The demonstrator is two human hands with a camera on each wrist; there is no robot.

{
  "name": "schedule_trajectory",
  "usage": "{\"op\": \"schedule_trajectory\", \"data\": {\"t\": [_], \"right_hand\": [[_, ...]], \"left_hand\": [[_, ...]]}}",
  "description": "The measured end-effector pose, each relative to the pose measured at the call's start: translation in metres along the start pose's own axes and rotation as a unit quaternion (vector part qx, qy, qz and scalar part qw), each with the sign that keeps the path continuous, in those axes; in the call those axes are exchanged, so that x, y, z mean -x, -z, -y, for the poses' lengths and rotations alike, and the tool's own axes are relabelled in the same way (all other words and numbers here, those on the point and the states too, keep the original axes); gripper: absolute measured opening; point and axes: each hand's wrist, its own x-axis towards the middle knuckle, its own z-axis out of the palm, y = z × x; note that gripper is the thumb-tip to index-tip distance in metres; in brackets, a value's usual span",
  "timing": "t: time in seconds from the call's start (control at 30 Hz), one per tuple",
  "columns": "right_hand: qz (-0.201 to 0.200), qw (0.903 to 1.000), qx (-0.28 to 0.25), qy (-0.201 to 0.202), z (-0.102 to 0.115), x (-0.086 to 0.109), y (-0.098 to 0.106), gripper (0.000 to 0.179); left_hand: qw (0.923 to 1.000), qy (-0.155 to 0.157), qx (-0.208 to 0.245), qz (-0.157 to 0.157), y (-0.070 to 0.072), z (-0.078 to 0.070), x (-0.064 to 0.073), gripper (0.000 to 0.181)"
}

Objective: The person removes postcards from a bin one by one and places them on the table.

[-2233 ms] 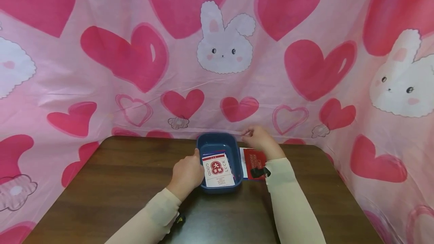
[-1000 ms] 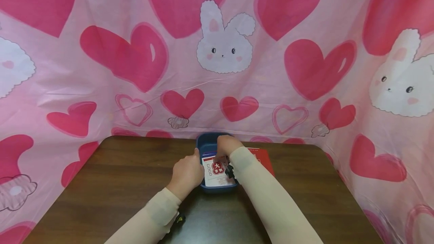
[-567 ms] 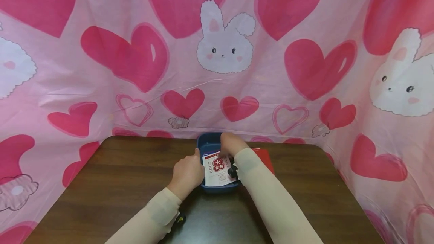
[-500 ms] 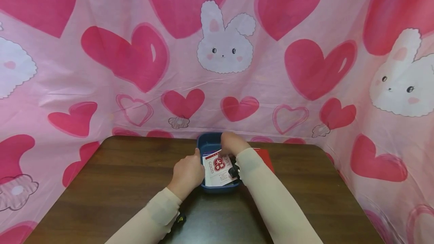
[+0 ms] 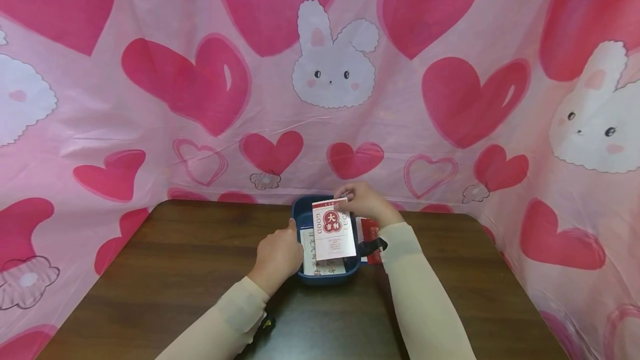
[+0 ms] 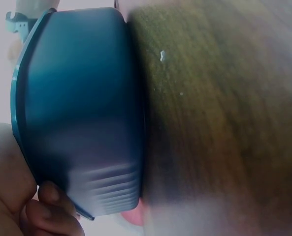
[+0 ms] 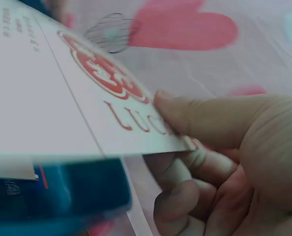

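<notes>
A white card with red lettering [image 5: 334, 232] is raised over a blue plastic bin [image 5: 354, 260], its edge pinched between the thumb and fingers of my right hand [image 5: 364, 200]. The right wrist view shows the thumb on the card's printed face [image 7: 52, 98] and the curled fingers [image 7: 178, 196] beneath. My left hand [image 5: 280, 251] grips the bin's left rim; in the left wrist view its fingers [image 6: 49, 214] curl at the rim of the bin [image 6: 81, 98]. Inside the bin lies another white card with dark handwritten-style characters [image 5: 310, 254], partly covered by the raised card.
Red and white cards [image 5: 370, 232] lie on the brown wooden table [image 5: 200, 271] right beside the bin, partly behind the right wrist. A pink curtain with hearts and rabbits [image 5: 280, 115] hangs behind the table's back edge.
My right hand came from the right side into the bin, took hold of the red-and-white card and lifted it up and right, uncovering the card below. The left hand stayed on the rim.
</notes>
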Motion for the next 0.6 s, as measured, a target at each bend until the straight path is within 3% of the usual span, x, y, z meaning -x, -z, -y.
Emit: {"op": "schedule_trajectory", "data": {"t": [0.2,0.37,0.6], "right_hand": [[-0.026,0.9922,-0.122,0.003,-0.019,0.013,0.016,0.038],[-0.068,0.9897,-0.125,-0.014,-0.032,0.019,0.028,0.039],[-0.085,0.9865,-0.138,-0.024,-0.043,0.026,0.046,0.038]], "left_hand": [[0.9999,-0.008,-0.009,-0.008,0.000,-0.001,0.000,0.072],[0.9998,-0.008,-0.014,-0.013,0.000,-0.001,0.001,0.071],[0.9997,-0.004,-0.016,-0.018,-0.001,0.000,0.000,0.071]]}}
